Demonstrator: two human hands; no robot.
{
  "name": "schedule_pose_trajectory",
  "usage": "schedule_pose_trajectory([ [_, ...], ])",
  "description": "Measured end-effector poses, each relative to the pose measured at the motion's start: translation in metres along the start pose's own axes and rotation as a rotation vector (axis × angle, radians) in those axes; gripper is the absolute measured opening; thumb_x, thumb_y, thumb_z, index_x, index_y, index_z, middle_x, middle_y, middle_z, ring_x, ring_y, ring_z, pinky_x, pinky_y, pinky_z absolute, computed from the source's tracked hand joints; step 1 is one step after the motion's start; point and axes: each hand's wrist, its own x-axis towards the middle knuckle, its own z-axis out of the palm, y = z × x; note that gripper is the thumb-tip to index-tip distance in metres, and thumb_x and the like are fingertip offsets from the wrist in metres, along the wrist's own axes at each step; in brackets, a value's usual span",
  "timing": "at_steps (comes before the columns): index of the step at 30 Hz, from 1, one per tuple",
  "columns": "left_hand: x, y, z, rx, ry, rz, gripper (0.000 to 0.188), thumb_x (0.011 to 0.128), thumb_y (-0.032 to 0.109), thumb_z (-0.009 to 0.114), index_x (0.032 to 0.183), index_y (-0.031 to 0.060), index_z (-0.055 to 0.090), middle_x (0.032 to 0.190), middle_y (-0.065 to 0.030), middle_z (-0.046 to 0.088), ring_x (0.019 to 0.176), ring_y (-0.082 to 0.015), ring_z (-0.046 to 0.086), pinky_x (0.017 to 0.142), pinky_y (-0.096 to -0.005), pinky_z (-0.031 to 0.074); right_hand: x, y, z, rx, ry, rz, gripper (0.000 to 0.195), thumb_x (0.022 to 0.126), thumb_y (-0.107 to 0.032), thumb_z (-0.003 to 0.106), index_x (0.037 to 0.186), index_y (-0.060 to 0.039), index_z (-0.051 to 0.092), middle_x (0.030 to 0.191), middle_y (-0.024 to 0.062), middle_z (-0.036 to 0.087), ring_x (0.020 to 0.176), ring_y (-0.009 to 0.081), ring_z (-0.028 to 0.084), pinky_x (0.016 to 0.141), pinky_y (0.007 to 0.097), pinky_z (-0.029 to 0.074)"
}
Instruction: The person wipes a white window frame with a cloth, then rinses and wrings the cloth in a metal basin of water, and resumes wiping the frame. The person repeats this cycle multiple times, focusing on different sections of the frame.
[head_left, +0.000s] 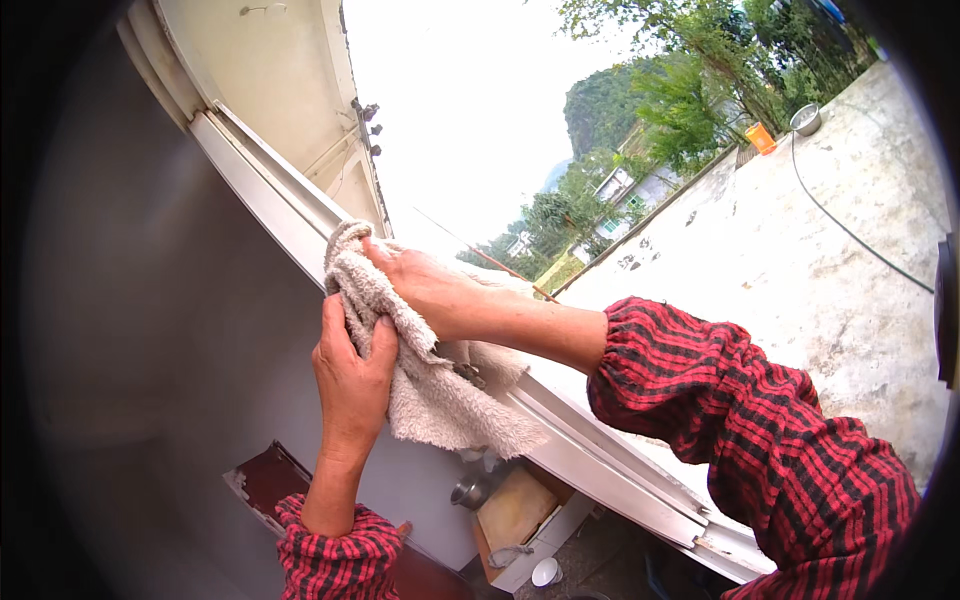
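A shaggy beige cloth (442, 397) is draped over the white metal frame (255, 199) of a window or door, which runs diagonally across the view. My right hand (412, 281) grips the cloth from the outer side of the frame, its fingertips partly hidden in the folds. On the inner side, my left hand (352, 367) holds the cloth between thumb and fingers. The loose end hangs down along the frame. Red-and-black checked sleeves (675, 375) cover both forearms.
Below the frame stand a metal pot (471, 491), a cardboard box (517, 510) and a white bowl (547, 572). Outside, a concrete yard (832, 262) holds an orange container (761, 139), a metal basin (805, 119) and a dark hose (847, 225).
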Motion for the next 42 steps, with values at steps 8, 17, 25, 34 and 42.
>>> schedule_pose_trajectory([
  [8, -0.022, 0.012, 0.002, -0.122, -0.156, -0.066, 0.034, 0.078, 0.01, 0.059, 0.107, -0.0027, 0.046, 0.092, -0.0192, 0.059, 0.087, -0.0289, 0.06, 0.079, -0.037, 0.045, -0.069, -0.019, 0.004, 0.145, -0.036, -0.028, 0.071, 0.083, -0.031, 0.052, 0.137, 0.0047, 0.022, 0.14, 0.0347, 0.014, 0.132, 0.049, 0.012, 0.109, 0.0481, 0.013],
  [17, 0.096, -0.061, -0.024, -0.597, 0.293, -0.017, 0.053, 0.095, 0.036, 0.045, 0.133, 0.0016, 0.031, 0.131, -0.0139, 0.041, 0.12, -0.0217, 0.041, 0.099, -0.033, 0.033, 0.148, 0.037, 0.011, 0.202, -0.045, -0.057, 0.071, 0.087, -0.049, 0.042, 0.138, -0.003, 0.024, 0.139, 0.0343, 0.02, 0.13, 0.0465, 0.021, 0.108, 0.0459, 0.017],
  [25, 0.16, -0.089, -0.039, -0.667, 0.236, 0.0, 0.053, 0.094, 0.04, 0.045, 0.133, 0.0054, 0.035, 0.13, -0.0089, 0.044, 0.119, -0.0203, 0.043, 0.099, -0.0339, 0.035, 0.313, 0.134, 0.054, 1.015, -0.111, -0.125, 0.044, 0.097, -0.037, 0.03, 0.126, -0.0078, 0.047, 0.123, 0.0092, 0.052, 0.115, 0.0201, 0.047, 0.1, 0.0311, 0.035],
  [34, 0.098, -0.069, -0.047, -0.675, 0.103, -0.098, 0.045, 0.095, 0.028, 0.047, 0.131, 0.0035, 0.036, 0.123, -0.0083, 0.049, 0.112, -0.0179, 0.048, 0.093, -0.0313, 0.04, 0.188, 0.033, -0.001, -0.086, -0.104, -0.01, 0.051, 0.085, -0.033, 0.047, 0.123, 0.0016, 0.048, 0.119, 0.034, 0.047, 0.109, 0.0393, 0.052, 0.093, 0.0409, 0.04],
  [42, 0.013, -0.011, -0.011, -0.696, -0.013, -0.269, 0.036, 0.091, 0.006, 0.044, 0.125, -0.0015, 0.037, 0.117, -0.011, 0.05, 0.103, -0.0162, 0.05, 0.088, -0.0294, 0.041, 0.072, 0.022, 0.008, -0.203, -0.064, 0.042, 0.075, 0.078, -0.03, 0.054, 0.132, 0.0127, 0.025, 0.124, 0.0432, 0.034, 0.114, 0.0454, 0.044, 0.099, 0.0448, 0.032],
])
